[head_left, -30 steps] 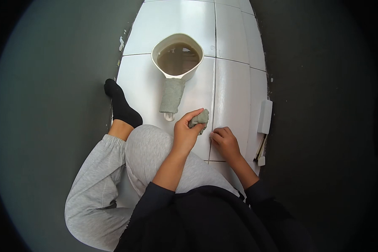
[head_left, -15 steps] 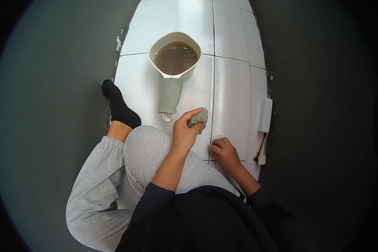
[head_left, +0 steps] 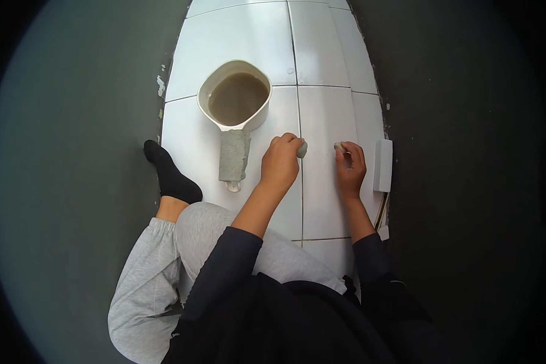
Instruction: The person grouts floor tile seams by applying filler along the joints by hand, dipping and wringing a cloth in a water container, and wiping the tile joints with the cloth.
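Observation:
A white dipper (head_left: pixel 262 115) of murky brownish water (head_left: pixel 238 99) stands on the tiles. Around its handle is a layer of grey-green clay (head_left: pixel 233 155), with the pale handle tip sticking out below. My left hand (head_left: pixel 279 160), just right of that handle, is closed on a lump of grey-green clay (head_left: pixel 302 149), mostly hidden by the fingers. Farther right, my right hand (head_left: pixel 351 170) pinches a small piece of clay (head_left: pixel 338 146) between thumb and fingertips. Both hands are over the white tiles, apart from each other.
White floor tiles (head_left: pixel 324 200) run between dark surfaces on both sides. A white block-shaped object (head_left: pixel 383 165) lies at the right edge. My foot in a black sock (head_left: pixel 171 173) and my bent leg in grey trousers (head_left: pixel 141 273) are at the left.
My right hand has moved up and forward and now has a small clay piece in it. My left hand has turned over its lump. The view has shifted slightly.

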Demonstrator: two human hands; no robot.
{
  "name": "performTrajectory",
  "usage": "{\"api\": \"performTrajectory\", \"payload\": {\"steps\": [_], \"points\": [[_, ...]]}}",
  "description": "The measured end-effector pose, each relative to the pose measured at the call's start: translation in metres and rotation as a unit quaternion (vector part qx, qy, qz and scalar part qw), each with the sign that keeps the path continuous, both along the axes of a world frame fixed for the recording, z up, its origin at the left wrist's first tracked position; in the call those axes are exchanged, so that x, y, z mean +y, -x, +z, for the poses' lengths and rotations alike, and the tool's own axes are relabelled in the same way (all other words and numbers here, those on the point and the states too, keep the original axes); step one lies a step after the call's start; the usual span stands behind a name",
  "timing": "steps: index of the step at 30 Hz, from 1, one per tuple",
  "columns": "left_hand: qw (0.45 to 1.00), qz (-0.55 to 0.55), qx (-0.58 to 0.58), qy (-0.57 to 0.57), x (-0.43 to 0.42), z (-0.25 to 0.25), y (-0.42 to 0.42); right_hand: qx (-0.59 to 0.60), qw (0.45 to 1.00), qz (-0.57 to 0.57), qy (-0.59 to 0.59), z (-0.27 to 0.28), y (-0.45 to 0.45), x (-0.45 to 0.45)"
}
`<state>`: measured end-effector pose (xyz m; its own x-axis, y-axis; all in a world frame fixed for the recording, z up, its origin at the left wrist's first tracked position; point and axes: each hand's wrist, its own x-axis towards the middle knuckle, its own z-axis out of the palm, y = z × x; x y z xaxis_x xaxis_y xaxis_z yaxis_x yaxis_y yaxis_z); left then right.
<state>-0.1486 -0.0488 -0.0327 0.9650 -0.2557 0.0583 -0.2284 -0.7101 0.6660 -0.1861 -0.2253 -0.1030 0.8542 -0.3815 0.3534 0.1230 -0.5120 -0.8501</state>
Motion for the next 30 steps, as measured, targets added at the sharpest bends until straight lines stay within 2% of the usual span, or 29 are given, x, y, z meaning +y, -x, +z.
{"api": "performTrajectory", "payload": {"steps": [2, 3, 5, 6, 11, 13, 19, 21, 23, 30], "points": [[0.996, -0.035, -0.036, -0.07, -0.006, -0.012, -0.014, 0.01, 1.0, -0.002, -0.001, 0.001, 0.0, -0.002], [0.996, -0.042, -0.035, -0.07, -0.007, -0.018, -0.015, 0.012, 1.0, 0.003, 0.0, 0.002, -0.002, -0.003], [0.985, -0.089, -0.011, -0.148, -0.011, -0.028, -0.011, 0.014, 1.0, -0.001, 0.011, 0.004, -0.003, -0.004], [0.981, -0.1, -0.044, -0.16, -0.011, -0.03, -0.006, 0.012, 1.0, 0.0, 0.014, 0.005, -0.003, -0.004], [0.971, -0.152, -0.06, -0.175, -0.003, -0.033, 0.025, 0.015, 1.0, 0.001, 0.016, 0.002, -0.004, -0.002], [0.953, -0.19, -0.036, -0.232, -0.005, -0.029, 0.037, 0.015, 1.0, 0.002, 0.014, 0.002, -0.005, -0.002], [0.926, -0.257, -0.08, -0.266, -0.002, -0.03, 0.083, 0.011, 1.0, -0.004, 0.006, 0.0, -0.007, -0.002], [0.904, -0.286, -0.071, -0.311, -0.005, -0.026, 0.097, 0.007, 1.0, -0.01, 0.006, 0.0, -0.008, -0.002], [0.906, -0.291, -0.096, -0.291, -0.005, -0.03, 0.108, -0.002, 1.0, -0.007, 0.009, 0.0, -0.007, -0.003], [0.922, -0.279, -0.048, -0.265, -0.013, -0.028, 0.143, -0.005, 1.0, -0.009, 0.008, 0.0, -0.009, -0.003]]}}
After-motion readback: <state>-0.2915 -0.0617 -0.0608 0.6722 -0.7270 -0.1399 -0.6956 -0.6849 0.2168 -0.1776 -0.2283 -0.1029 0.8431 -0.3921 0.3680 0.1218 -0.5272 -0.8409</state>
